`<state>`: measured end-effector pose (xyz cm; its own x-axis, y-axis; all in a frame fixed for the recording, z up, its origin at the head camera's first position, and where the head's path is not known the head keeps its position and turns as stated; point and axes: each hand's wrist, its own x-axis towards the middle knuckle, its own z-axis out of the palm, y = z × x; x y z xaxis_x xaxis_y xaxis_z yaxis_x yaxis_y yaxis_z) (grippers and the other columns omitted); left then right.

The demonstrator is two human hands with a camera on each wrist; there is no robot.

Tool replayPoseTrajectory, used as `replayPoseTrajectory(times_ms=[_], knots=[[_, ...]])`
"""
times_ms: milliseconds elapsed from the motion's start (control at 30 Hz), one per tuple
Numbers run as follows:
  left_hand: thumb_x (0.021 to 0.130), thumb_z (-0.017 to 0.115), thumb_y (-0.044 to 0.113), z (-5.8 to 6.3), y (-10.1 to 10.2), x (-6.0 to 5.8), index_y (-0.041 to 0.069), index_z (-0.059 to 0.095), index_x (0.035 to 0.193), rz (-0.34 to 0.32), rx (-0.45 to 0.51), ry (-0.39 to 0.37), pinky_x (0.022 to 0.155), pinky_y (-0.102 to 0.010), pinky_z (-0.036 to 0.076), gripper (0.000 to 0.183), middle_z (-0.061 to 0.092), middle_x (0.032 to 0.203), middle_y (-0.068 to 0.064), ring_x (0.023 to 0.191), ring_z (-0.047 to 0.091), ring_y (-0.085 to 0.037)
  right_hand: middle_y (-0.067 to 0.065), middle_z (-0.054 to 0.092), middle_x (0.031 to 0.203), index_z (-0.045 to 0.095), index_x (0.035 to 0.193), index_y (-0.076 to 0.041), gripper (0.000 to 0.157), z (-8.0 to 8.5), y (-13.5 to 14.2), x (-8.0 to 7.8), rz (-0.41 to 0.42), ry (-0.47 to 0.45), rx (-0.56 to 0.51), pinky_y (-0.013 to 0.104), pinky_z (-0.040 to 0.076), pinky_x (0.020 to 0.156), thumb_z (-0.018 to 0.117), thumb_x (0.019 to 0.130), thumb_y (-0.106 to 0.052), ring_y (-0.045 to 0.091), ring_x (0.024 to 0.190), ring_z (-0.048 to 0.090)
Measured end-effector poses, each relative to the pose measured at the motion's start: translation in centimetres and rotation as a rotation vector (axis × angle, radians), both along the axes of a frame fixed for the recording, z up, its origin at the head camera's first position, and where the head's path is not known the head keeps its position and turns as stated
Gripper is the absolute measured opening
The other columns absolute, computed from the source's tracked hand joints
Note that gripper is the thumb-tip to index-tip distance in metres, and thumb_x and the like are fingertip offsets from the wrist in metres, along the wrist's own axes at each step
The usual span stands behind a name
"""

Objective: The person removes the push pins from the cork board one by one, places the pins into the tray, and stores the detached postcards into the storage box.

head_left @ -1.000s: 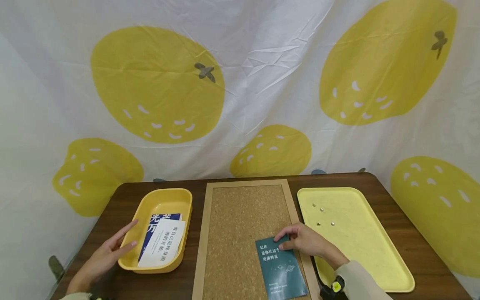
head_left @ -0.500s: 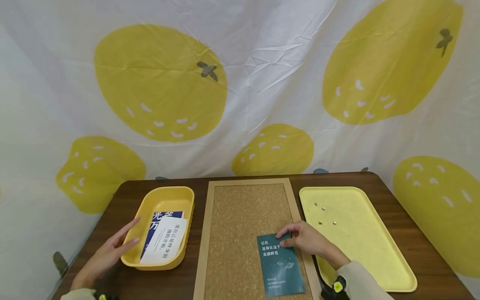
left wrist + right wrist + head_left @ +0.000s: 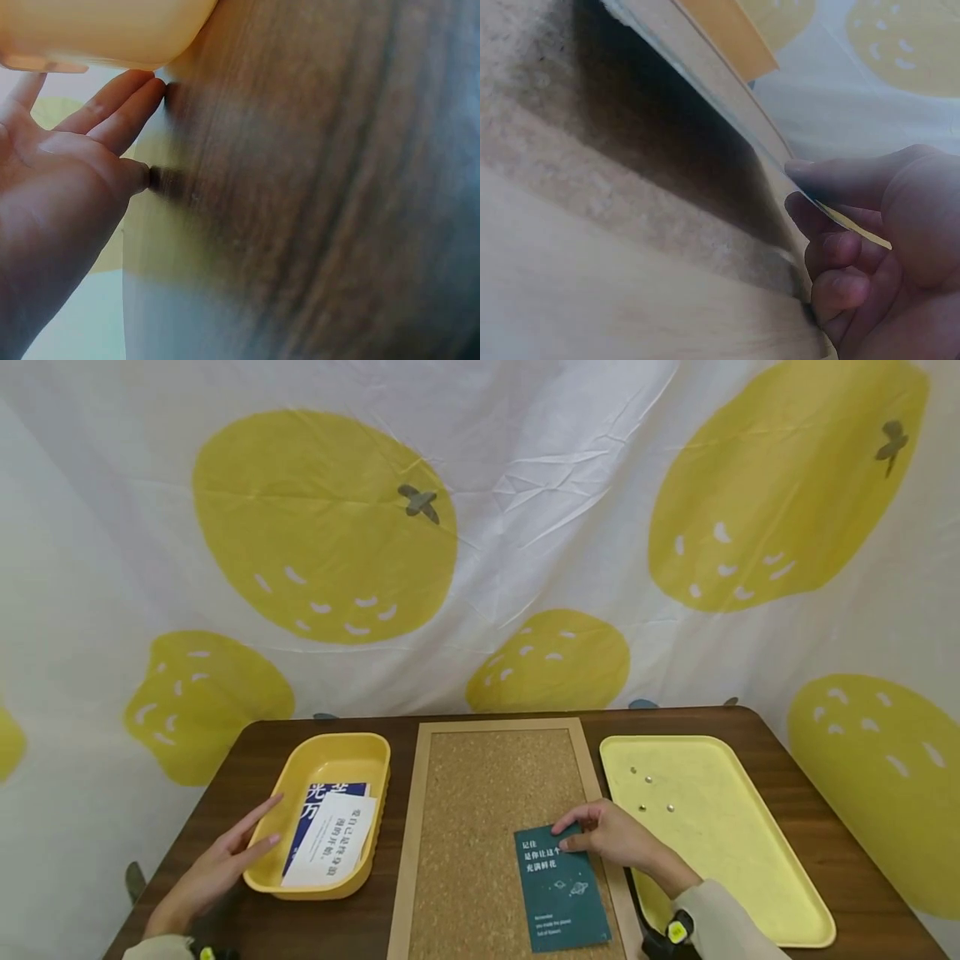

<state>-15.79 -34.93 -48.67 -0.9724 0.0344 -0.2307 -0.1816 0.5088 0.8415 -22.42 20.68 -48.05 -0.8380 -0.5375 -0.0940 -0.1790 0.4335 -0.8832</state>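
My right hand (image 3: 611, 835) pinches the top right edge of a dark teal card (image 3: 561, 897) with white lettering and a planet drawing. In the right wrist view the card (image 3: 697, 86) is seen nearly edge-on, tilted above the cork board (image 3: 487, 802), with thumb and index finger on either side of it. At the left, my left hand (image 3: 217, 868) touches the near left side of a yellow basket (image 3: 330, 752), its fingers fairly straight. A white card (image 3: 330, 847) lies over a blue card (image 3: 296, 843) in that basket.
Several small metal tacks (image 3: 648, 779) lie on a pale yellow tray (image 3: 720, 860) to the right of the board. All stand on a dark wooden table (image 3: 397, 747). Behind its far edge hangs a lemon-print cloth (image 3: 487, 543).
The view has shifted slightly, moving everything a little to the right. The teal card's lower edge sits slightly higher in view; both hands keep their hold or contact.
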Motion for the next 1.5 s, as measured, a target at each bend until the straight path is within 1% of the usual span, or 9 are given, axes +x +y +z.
replayPoseTrajectory(times_ms=[167, 367, 467, 600, 667, 900, 1167, 1367, 1500], knots=[[0.100, 0.058, 0.037, 0.0, 0.0, 0.0, 0.023, 0.017, 0.160, -0.004, 0.013, 0.000, 0.113, -0.059, 0.031, 0.074, 0.006, 0.164, -0.025, 0.147, 0.018, -0.046, 0.011, 0.072, 0.103, 0.075, 0.104, -0.004, 0.018, 0.3, -0.2, 0.0, 0.017, -0.039, -0.049, 0.028, 0.053, 0.073, 0.074, 0.088, -0.012, 0.022, 0.086, 0.067], [0.100, 0.058, 0.036, -0.1, 0.1, 0.0, 0.022, 0.018, 0.160, -0.014, 0.022, 0.013, 0.109, -0.049, 0.041, 0.073, 0.007, 0.164, -0.024, 0.145, 0.023, -0.044, 0.014, 0.073, 0.101, 0.074, 0.106, -0.003, 0.020, 1.0, -0.4, -0.2, 0.027, -0.064, -0.091, 0.029, 0.055, 0.071, 0.073, 0.088, -0.012, 0.021, 0.081, 0.070], [0.100, 0.057, 0.036, -0.1, 0.1, 0.0, 0.022, 0.018, 0.160, -0.015, 0.021, 0.015, 0.108, -0.045, 0.042, 0.073, 0.007, 0.164, -0.024, 0.146, 0.022, -0.044, 0.014, 0.074, 0.099, 0.074, 0.107, -0.003, 0.021, 1.5, -0.6, -0.4, 0.024, -0.057, -0.097, 0.029, 0.056, 0.070, 0.073, 0.089, -0.012, 0.021, 0.079, 0.071], [0.100, 0.057, 0.036, 0.0, 0.1, 0.0, 0.022, 0.019, 0.160, -0.017, 0.021, 0.020, 0.103, -0.033, 0.044, 0.072, 0.007, 0.164, -0.023, 0.146, 0.021, -0.043, 0.015, 0.074, 0.098, 0.074, 0.107, -0.002, 0.021, 2.1, -0.8, -0.6, 0.019, -0.045, -0.103, 0.029, 0.057, 0.070, 0.073, 0.089, -0.012, 0.021, 0.078, 0.072], [0.100, 0.057, 0.036, 0.0, 0.1, 0.0, 0.022, 0.019, 0.160, -0.015, 0.021, 0.015, 0.102, -0.031, 0.043, 0.072, 0.007, 0.164, -0.023, 0.146, 0.021, -0.043, 0.016, 0.074, 0.098, 0.074, 0.108, -0.001, 0.022, 2.3, -1.0, -0.7, 0.021, -0.043, -0.106, 0.029, 0.058, 0.070, 0.073, 0.089, -0.012, 0.021, 0.078, 0.072], [0.100, 0.057, 0.037, -0.1, 0.2, 0.0, 0.023, 0.017, 0.160, -0.002, 0.041, -0.006, 0.111, -0.053, 0.038, 0.074, 0.005, 0.164, -0.023, 0.147, 0.020, -0.043, 0.016, 0.073, 0.105, 0.073, 0.108, -0.001, 0.022, 3.1, -1.4, -1.2, 0.022, -0.026, -0.117, 0.031, 0.058, 0.070, 0.072, 0.090, -0.012, 0.023, 0.080, 0.073], [0.100, 0.057, 0.037, 0.0, 0.3, 0.1, 0.023, 0.018, 0.160, -0.001, 0.045, -0.002, 0.113, -0.057, 0.032, 0.073, 0.004, 0.164, -0.023, 0.148, 0.016, -0.044, 0.014, 0.072, 0.104, 0.074, 0.108, -0.003, 0.022, 3.5, -2.1, -1.6, 0.015, 0.003, -0.104, 0.029, 0.056, 0.065, 0.074, 0.089, -0.015, 0.020, 0.076, 0.072], [0.101, 0.057, 0.036, 0.1, 0.2, 0.1, 0.022, 0.018, 0.160, -0.007, 0.047, 0.011, 0.112, -0.052, 0.035, 0.073, 0.004, 0.165, -0.022, 0.148, 0.017, -0.043, 0.014, 0.071, 0.107, 0.074, 0.109, -0.005, 0.024, 3.9, -2.9, -1.6, 0.001, -0.016, -0.114, 0.030, 0.057, 0.068, 0.074, 0.089, -0.017, 0.020, 0.078, 0.072], [0.100, 0.058, 0.038, 0.0, 0.1, 0.1, 0.024, 0.017, 0.160, 0.000, 0.052, 0.000, 0.113, -0.057, 0.031, 0.074, 0.003, 0.165, -0.022, 0.148, 0.015, -0.044, 0.014, 0.071, 0.105, 0.074, 0.109, -0.005, 0.024, 4.2, -3.4, -1.7, 0.001, -0.016, -0.122, 0.032, 0.057, 0.070, 0.074, 0.089, -0.018, 0.020, 0.079, 0.072]])
